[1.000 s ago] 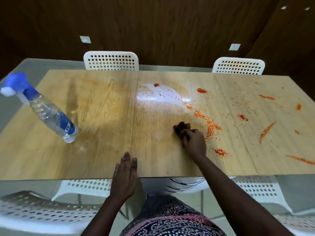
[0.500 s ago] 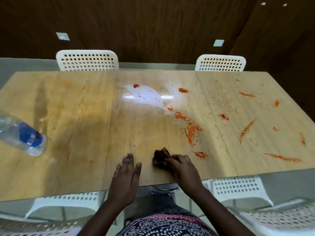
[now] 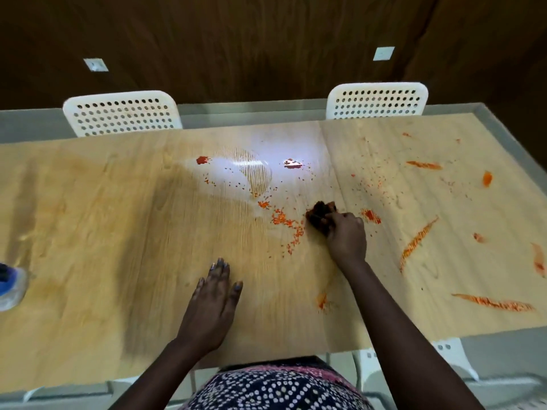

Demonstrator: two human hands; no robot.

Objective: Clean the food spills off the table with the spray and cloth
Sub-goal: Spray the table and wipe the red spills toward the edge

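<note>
Cloth (image 3: 321, 216) bunched in right hand (image 3: 346, 236)

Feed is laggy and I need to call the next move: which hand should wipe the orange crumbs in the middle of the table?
Right. The right hand already grips the cloth, right beside the crumbs. The left hand lies flat on the table, holding nothing, likely bracing.

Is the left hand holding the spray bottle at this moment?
No. The left hand rests flat on the table with straight fingers, while the spray bottle stands apart at the left edge of the view.
</note>
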